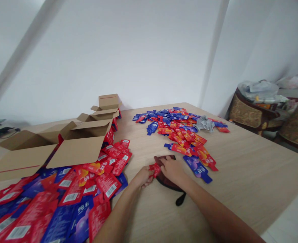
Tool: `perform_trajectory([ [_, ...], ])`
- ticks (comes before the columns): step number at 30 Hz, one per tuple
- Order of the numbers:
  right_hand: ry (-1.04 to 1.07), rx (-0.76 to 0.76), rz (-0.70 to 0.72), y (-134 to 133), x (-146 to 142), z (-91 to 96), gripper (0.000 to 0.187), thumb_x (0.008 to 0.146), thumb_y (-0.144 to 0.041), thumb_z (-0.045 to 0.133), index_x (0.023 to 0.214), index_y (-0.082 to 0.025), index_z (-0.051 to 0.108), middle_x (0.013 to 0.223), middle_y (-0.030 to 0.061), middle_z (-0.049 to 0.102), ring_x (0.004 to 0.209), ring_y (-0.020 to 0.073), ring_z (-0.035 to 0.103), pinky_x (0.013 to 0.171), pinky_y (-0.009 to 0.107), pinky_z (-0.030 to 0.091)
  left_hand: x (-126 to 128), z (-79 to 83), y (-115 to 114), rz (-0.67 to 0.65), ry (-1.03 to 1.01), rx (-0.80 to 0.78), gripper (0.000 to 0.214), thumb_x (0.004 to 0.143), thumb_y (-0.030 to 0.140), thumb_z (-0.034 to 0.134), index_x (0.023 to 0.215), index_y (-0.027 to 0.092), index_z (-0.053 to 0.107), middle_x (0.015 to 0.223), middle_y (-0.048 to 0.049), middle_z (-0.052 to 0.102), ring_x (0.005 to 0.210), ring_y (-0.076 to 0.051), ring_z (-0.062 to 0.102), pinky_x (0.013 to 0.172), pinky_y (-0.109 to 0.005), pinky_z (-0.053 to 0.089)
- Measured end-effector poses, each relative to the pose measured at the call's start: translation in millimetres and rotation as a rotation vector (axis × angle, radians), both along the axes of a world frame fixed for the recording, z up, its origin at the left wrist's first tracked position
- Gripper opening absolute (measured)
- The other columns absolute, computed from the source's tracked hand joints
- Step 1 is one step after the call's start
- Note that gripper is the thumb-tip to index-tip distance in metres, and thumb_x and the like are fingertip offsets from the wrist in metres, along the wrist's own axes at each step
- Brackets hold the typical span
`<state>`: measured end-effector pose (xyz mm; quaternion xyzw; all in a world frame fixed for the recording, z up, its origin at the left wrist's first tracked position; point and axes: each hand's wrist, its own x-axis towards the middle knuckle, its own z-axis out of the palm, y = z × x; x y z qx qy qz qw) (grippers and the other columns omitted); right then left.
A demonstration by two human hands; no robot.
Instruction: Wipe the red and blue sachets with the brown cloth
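**Table-top stock: two hands, one red packet, one pouch**

Hands, 2. Both forearms reach in from the lower edge and meet near the table's middle.
- left hand [143, 177]: knuckles up, fingertips pinched shut on the near end of the red packet [155, 169].
- right hand [171, 168]: palm down, lying over the dark pouch [167, 182], fingers curled at the packet's other end. Whether they grip the packet or the pouch cannot be told.

Held item, 1. The red packet sits between the two hands, just above the pouch's left edge.

Pouch, 1. Dark brown, flat on the wooden table [252, 168], partly under the right hand, with one black strap end sticking out towards the viewer.

Loose packets, red and blue, too many to count, in 2 spreads:
- near pile [63, 199] at the left, overlapping, running under the boxes.
- far pile [179, 130] beyond the hands, thinner, with a few strays reaching almost to the pouch.

Open cardboard boxes [80, 141], at least 3, flaps up, in a row at the left.

Grey crumpled piece [204, 123], 1, at the far pile's right edge.
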<state>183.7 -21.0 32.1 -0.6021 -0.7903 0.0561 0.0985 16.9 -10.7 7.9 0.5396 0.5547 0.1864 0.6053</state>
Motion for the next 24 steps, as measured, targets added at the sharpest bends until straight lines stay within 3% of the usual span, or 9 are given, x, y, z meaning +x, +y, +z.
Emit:
perform_trajectory([
  [3, -0.022, 0.009, -0.085, 6, 9, 0.3, 0.038, 0.087, -0.026, 0.032, 0.112, -0.014, 0.057, 0.108, 0.0149, 0.057, 0.088, 0.0236, 0.058, 0.074, 0.032, 0.041, -2, 2.3, 1, -0.017, 0.017, -0.001, 0.024, 0.072, 0.038, 0.044, 0.056, 0.02, 0.038, 0.035, 0.008, 0.033, 0.026, -0.005, 0.024, 0.031, -0.018, 0.011],
  [9, 0.027, 0.015, 0.113, -17, -15, -5.0, 0.04, 0.084, -0.028, 0.038, 0.123, -0.025, 0.048, 0.111, 0.0084, 0.055, 0.09, 0.0191, 0.058, 0.074, 0.028, 0.042, 0, -7.2, 5, -0.007, 0.055, 0.01, 0.017, 0.071, 0.032, 0.042, 0.059, 0.02, 0.041, 0.034, 0.0084, 0.032, 0.025, -0.006, 0.024, 0.03, -0.018, 0.014],
  [12, 0.016, -0.032, 0.074, -12, -15, -5.4, 0.037, 0.086, -0.028, 0.035, 0.119, -0.025, 0.053, 0.109, 0.0076, 0.056, 0.088, 0.0188, 0.059, 0.074, 0.029, 0.042, 4, -9.1, 4, -0.008, 0.057, 0.025, 0.018, 0.072, 0.032, 0.041, 0.06, 0.019, 0.041, 0.033, 0.0082, 0.033, 0.024, -0.006, 0.025, 0.03, -0.018, 0.014],
  [17, -0.001, -0.004, -0.073, 9, 10, -3.9, 0.037, 0.089, -0.028, 0.032, 0.119, -0.022, 0.053, 0.108, 0.0102, 0.058, 0.093, 0.0203, 0.058, 0.076, 0.029, 0.042, 1, -1.5, 0, 0.036, -0.039, 0.047, 0.024, 0.073, 0.04, 0.045, 0.061, 0.02, 0.042, 0.033, 0.0083, 0.034, 0.025, -0.007, 0.025, 0.03, -0.019, 0.014],
  [20, -0.011, -0.001, -0.134, 14, 21, -5.3, 0.037, 0.09, -0.027, 0.03, 0.119, -0.021, 0.052, 0.109, 0.0107, 0.058, 0.097, 0.0197, 0.057, 0.076, 0.027, 0.042, -11, 7.4, 2, 0.135, -0.21, 0.084, 0.027, 0.071, 0.043, 0.051, 0.064, 0.019, 0.045, 0.034, 0.0081, 0.037, 0.026, -0.007, 0.027, 0.031, -0.019, 0.016],
  [24, -0.024, 0.001, -0.178, 16, 24, -11.7, 0.036, 0.089, -0.031, 0.032, 0.116, -0.021, 0.053, 0.108, 0.0103, 0.057, 0.093, 0.0199, 0.059, 0.072, 0.027, 0.042, -30, 14.2, 10, 0.428, -0.482, 0.222, 0.029, 0.071, 0.041, 0.056, 0.061, 0.018, 0.042, 0.039, 0.0073, 0.04, 0.03, -0.006, 0.034, 0.032, -0.018, 0.022],
])
